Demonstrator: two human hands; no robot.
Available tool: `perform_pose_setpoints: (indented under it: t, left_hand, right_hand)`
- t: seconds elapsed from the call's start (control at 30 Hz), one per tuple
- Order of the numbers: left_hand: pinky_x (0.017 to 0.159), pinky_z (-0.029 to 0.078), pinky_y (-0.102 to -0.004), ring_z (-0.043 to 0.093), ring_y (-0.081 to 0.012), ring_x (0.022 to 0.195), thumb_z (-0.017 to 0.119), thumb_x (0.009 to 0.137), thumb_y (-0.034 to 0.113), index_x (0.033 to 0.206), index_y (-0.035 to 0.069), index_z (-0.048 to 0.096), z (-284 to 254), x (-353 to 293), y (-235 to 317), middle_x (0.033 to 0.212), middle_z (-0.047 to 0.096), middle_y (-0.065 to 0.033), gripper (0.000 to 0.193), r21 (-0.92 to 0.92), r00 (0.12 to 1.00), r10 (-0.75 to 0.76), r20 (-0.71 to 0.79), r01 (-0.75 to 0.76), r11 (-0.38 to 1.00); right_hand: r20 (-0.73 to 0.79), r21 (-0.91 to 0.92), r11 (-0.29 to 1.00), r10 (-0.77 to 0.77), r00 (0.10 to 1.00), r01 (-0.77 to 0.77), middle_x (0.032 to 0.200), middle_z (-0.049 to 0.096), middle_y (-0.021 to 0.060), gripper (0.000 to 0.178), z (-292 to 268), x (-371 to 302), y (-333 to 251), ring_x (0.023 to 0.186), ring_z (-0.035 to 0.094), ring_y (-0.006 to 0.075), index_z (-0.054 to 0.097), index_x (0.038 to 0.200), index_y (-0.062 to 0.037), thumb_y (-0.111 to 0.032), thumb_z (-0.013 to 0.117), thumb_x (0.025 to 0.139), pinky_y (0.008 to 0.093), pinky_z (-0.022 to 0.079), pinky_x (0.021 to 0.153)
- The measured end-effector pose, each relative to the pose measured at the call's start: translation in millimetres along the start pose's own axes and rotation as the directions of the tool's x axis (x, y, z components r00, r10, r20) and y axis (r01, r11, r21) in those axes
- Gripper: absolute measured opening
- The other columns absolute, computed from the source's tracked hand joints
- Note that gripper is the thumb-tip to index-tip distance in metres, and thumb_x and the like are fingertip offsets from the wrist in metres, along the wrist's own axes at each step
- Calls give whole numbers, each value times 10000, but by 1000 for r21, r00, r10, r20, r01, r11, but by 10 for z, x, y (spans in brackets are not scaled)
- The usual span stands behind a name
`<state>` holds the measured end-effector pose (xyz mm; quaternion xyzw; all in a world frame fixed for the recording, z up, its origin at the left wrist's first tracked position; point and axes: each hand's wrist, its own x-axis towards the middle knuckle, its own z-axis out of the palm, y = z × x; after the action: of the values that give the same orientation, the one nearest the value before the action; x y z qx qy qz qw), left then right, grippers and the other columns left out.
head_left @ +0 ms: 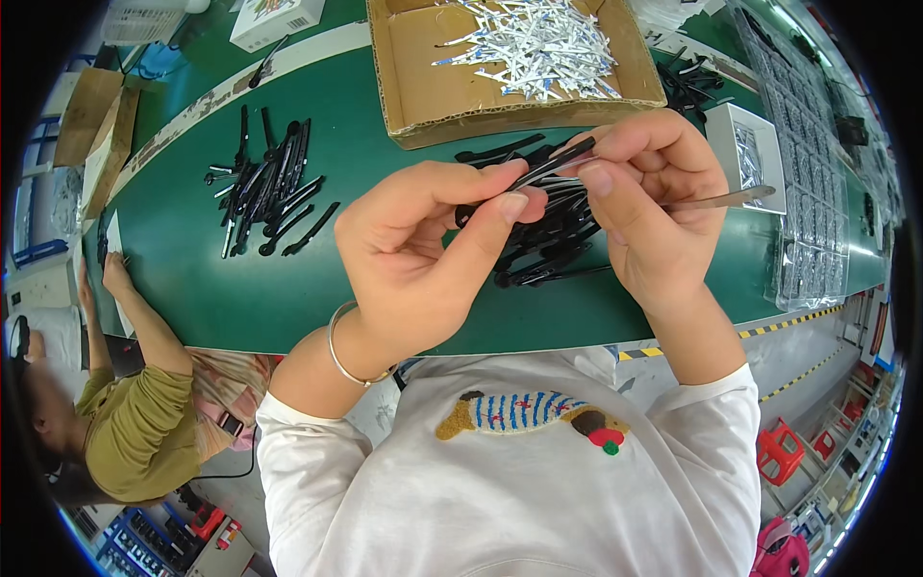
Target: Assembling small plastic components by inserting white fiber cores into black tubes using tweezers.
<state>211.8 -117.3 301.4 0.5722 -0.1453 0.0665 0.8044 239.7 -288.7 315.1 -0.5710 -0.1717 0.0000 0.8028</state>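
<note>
Over the green table (317, 313), both of my hands meet at a slim black plastic strip (561, 161). My left hand (423, 240) pinches its left end between thumb and fingertips. At its other end, my right hand (659, 188) closes thumb and forefinger on it. A thin metal tool (726, 199) also sits in my right hand, its flat rounded end sticking out to the right; its working tip is hidden. Beneath my hands lies a pile of similar black parts (548, 255), partly covered by my fingers. More black parts (274, 188) lie in a heap to the left.
An open cardboard box (519, 125) of white and blue paper-like strips (548, 48) stands ahead. On the right are a small white box (774, 188), clear plastic trays (812, 231) and more black pieces (687, 82). A co-worker (144, 423) sits at the left.
</note>
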Motion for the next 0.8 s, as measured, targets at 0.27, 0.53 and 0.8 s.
perform_pose_setpoints:
  t: [0.27,0.53,0.8]
  left_hand:
    - [729,568,-334,674,-229,796,588,835,-97,979,-84,608,1,-19,20,880,650,-150,146,335,989,140,47,-148,931]
    - [705,566,-314,677,-222,766,599,826,-101,963,-87,615,2,-13,71,850,652,-141,138,379,993,112,41,-119,918]
    - [690,566,-300,679,-214,763,603,824,-100,958,-84,622,20,-5,100,846,656,-134,137,402,996,82,37,-90,911]
  right_hand:
    - [-28,1,1000,-25,999,25,904,649,201,125,-5,5,54,489,400,25,524,876,-4,61,607,808,160,284,411]
    - [-80,38,999,26,996,-23,834,656,90,119,20,33,2,733,626,89,595,882,43,81,658,788,195,506,649]
    - [-77,-107,993,-49,996,41,803,644,55,115,-7,56,19,672,580,46,614,866,36,79,671,777,170,461,587]
